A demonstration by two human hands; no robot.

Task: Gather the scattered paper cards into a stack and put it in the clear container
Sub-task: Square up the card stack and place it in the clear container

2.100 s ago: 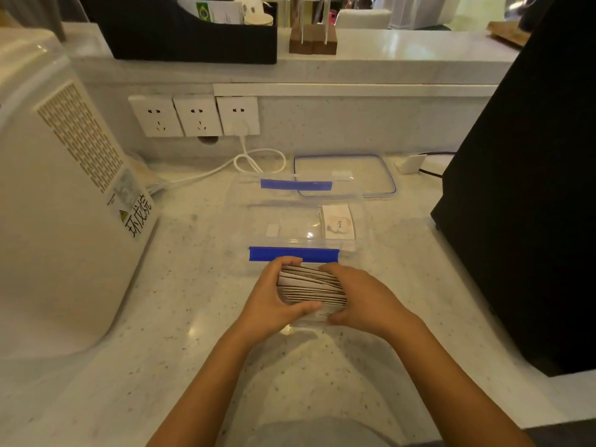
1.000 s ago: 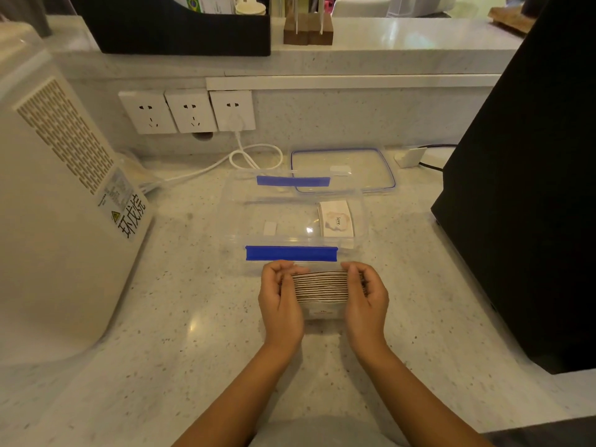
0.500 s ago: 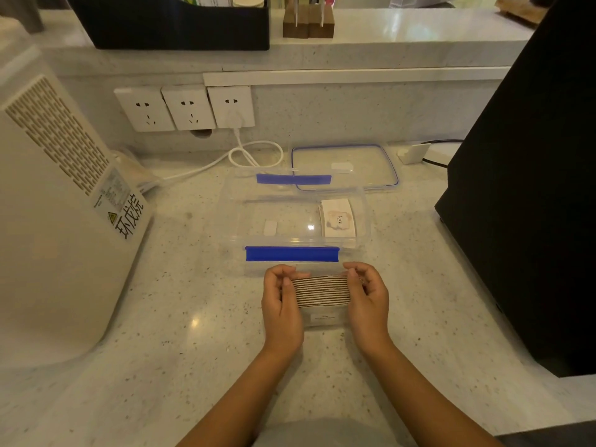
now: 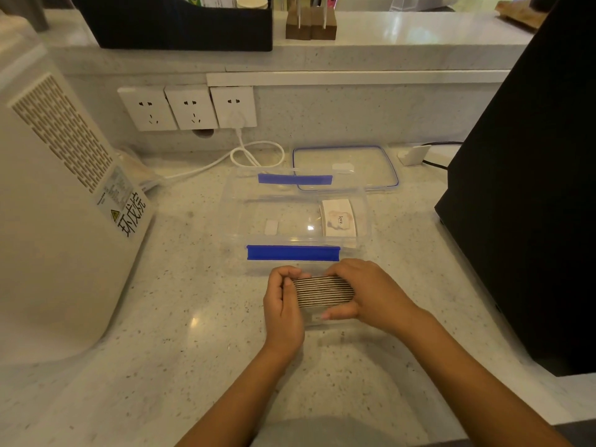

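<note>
A thick stack of paper cards (image 4: 324,291) stands on edge on the counter, just in front of the clear container (image 4: 232,217). My left hand (image 4: 283,304) presses its left end. My right hand (image 4: 371,293) wraps its right end, with fingers over the top and the thumb under the front. The clear container has blue clips on its near and far rims and sits open. Inside it, at the right, lies a small pile of cards (image 4: 338,222) with "love" printed on the top one.
The container's lid (image 4: 364,156) lies flat behind it. A white appliance (image 4: 54,201) fills the left side and a black box (image 4: 529,201) the right. A white cable (image 4: 254,154) loops from the wall sockets (image 4: 188,108). The counter's front edge is near my arms.
The fanned cards were squared into a tight stack held upright. In the last half second my right hand turned to cover the stack's top and right end.
</note>
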